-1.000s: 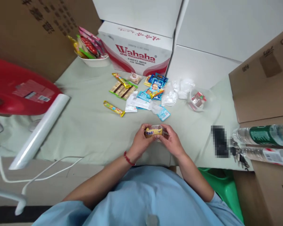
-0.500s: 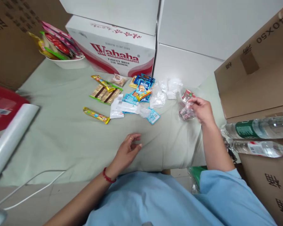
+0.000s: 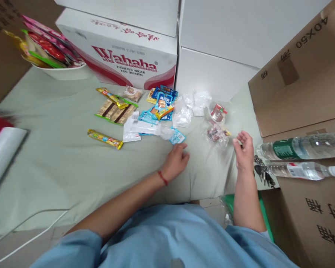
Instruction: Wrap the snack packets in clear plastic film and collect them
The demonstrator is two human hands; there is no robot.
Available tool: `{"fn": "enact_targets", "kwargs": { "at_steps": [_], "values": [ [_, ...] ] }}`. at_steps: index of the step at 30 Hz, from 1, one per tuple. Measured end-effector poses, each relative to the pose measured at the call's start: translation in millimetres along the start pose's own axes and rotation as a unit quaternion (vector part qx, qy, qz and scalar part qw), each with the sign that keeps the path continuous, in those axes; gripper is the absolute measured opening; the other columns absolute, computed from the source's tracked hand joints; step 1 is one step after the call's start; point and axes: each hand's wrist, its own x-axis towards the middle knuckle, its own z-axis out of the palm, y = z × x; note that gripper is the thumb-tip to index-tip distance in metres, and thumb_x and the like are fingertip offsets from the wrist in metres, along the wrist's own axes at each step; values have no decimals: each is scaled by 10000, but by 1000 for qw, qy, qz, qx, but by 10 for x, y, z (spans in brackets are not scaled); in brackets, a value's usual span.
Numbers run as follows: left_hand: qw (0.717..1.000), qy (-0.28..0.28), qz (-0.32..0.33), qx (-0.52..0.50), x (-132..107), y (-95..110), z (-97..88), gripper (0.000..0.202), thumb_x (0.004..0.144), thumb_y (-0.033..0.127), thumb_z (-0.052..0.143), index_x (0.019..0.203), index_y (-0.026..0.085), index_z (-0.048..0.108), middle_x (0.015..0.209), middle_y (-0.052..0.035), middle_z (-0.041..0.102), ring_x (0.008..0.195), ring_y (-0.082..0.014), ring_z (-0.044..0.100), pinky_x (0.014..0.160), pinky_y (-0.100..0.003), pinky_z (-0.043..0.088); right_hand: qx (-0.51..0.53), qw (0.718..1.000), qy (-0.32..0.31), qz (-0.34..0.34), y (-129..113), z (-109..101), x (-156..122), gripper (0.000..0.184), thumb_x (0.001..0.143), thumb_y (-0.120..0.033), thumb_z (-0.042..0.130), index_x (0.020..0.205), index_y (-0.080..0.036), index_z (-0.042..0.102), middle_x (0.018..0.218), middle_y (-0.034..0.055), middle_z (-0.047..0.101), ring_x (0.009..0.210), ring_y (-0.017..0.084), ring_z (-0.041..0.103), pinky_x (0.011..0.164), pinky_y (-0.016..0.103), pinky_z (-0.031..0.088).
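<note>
My left hand (image 3: pixel 177 162) rests on the pale green cloth (image 3: pixel 58 149), fingers loosely curled and holding nothing, just below a small blue packet (image 3: pixel 177 137). My right hand (image 3: pixel 244 150) hovers open and empty to the right of a clear plastic bag with snacks (image 3: pixel 216 133). Behind that bag sits a red and white snack packet (image 3: pixel 217 112). A heap of snack packets (image 3: pixel 156 111) lies in the middle, with a long yellow bar (image 3: pixel 104 138) and a brown wafer pack (image 3: pixel 114 111) to its left.
White cartons, one marked Wahaha (image 3: pixel 123 56), stand at the back. Brown cardboard boxes (image 3: pixel 298 74) rise on the right with two water bottles (image 3: pixel 301 150) and keys (image 3: pixel 262 173). A white bowl of snacks (image 3: pixel 58 70) is at the back left. A plastic film roll (image 3: pixel 2 152) lies left.
A second ago both hands held a yellow snack in a clear bag. The right hand carried it to the right, set it down and drew back; the left hand moved forward toward the blue packet.
</note>
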Motion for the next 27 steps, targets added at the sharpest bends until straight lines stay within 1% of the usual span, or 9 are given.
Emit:
{"fn": "enact_targets", "kwargs": {
  "at_steps": [4, 6, 10, 13, 16, 18, 23, 25, 27],
  "values": [
    [999, 16, -31, -11, 432, 401, 512, 512, 888, 348, 729, 1324, 139, 563, 1219, -161, 703, 1167, -274, 683, 984, -374, 527, -165, 978, -76, -101, -45, 245, 28, 1007, 739, -580, 829, 1582, -246, 390, 1646, 202, 336, 1430, 355, 472, 1079, 529, 513],
    [997, 9, -74, -19, 647, 544, 687, 632, 845, 339, 774, 1385, 124, 527, 1120, -148, 742, 1070, -277, 718, 886, -352, 535, -225, 961, -78, -140, -111, 355, 29, 792, 824, -520, 763, 1510, -215, 511, 1613, 205, 398, 1436, 367, 469, 1122, 540, 479],
    [994, -8, -100, -37, 830, 643, 711, 275, 810, 136, 703, 1083, 144, 670, 888, -81, 751, 865, -224, 716, 762, -298, 498, -159, 983, -66, -61, -183, 440, -42, 394, 915, -407, 610, 1233, -198, 709, 1239, 153, 686, 1154, 306, 663, 1021, 484, 566],
    [995, -19, -81, -62, 601, 546, 396, 106, 809, 101, 632, 881, 172, 663, 845, -34, 728, 815, -171, 678, 730, -259, 474, 26, 990, -82, 108, -214, 456, -261, 433, 840, -511, 700, 1141, -199, 701, 1088, 101, 732, 906, 242, 698, 733, 372, 642],
    [993, -24, -78, -89, 130, 304, -143, 36, 822, 190, 623, 843, 183, 650, 785, 5, 685, 724, -146, 628, 672, -247, 457, 179, 940, -157, 244, -274, 515, -621, 524, 741, -585, 796, 1100, -220, 681, 1077, 60, 750, 853, 205, 700, 626, 301, 622],
    [984, -4, -79, -158, -217, 88, -531, 168, 827, 335, 672, 906, 187, 677, 821, 8, 692, 728, -149, 615, 670, -254, 461, 208, 910, -230, 275, -324, 568, -864, 545, 731, -629, 801, 1083, -227, 692, 1077, 54, 757, 852, 203, 705, 633, 303, 623],
    [973, 73, -185, -121, -894, -401, -1158, 372, 823, 521, 686, 965, 177, 683, 840, -16, 689, 731, -160, 598, 677, -281, 474, 47, 918, -373, 127, -394, 572, -1080, 457, 927, -636, 612, 1042, -212, 739, 946, 68, 751, 849, 227, 689, 772, 369, 610],
    [971, 149, -176, -59, -1054, -471, -1243, 420, 859, 542, 653, 1062, 174, 671, 965, -55, 703, 810, -185, 631, 720, -313, 510, -17, 938, -339, 62, -421, 509, -971, 462, 950, -599, 600, 1168, -211, 721, 1027, 88, 748, 939, 248, 692, 866, 407, 597],
    [971, 214, -102, 24, -1144, -443, -1260, 464, 900, 525, 636, 1210, 179, 638, 1152, -105, 687, 980, -227, 657, 826, -369, 545, -49, 961, -272, 8, -492, 426, -816, 538, 941, -591, 623, 1323, -213, 655, 1199, 129, 706, 1073, 276, 676, 910, 437, 596]
  ]
}}
